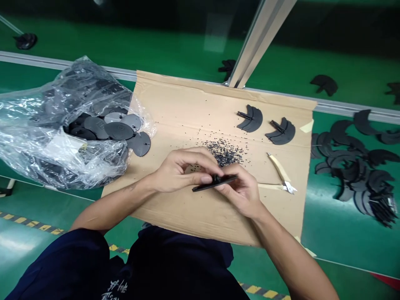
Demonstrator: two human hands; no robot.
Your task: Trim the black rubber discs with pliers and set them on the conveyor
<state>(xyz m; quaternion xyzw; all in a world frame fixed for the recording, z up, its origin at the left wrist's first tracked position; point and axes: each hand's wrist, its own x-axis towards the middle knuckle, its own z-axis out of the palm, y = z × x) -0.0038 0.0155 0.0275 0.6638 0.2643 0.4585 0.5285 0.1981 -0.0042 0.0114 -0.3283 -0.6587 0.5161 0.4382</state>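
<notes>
Between my two hands is a flat black plastic disc (pixel 204 186), tilted nearly edge-on. My left hand (pixel 184 170) pinches it at its upper side with thumb and fingers. On the disc's other end, my right hand (pixel 240 187) grips the edge between thumb and fingers. A pile of tiny black plastic bits (pixel 226 153) lies on the cardboard just beyond my hands. Right of them rest side cutters (pixel 280 171) with cream handles, jaws pointing toward me. Two black crescent-shaped parts (pixel 253 118) with stems lie further back.
A clear plastic bag (pixel 28 125) full of black discs (pixel 118 131) stands at the left, its mouth spilling onto the cardboard (pixel 175 216). Many crescent-shaped parts (pixel 353 162) are heaped on the green table at the right. A metal frame post (pixel 262 41) rises at the back.
</notes>
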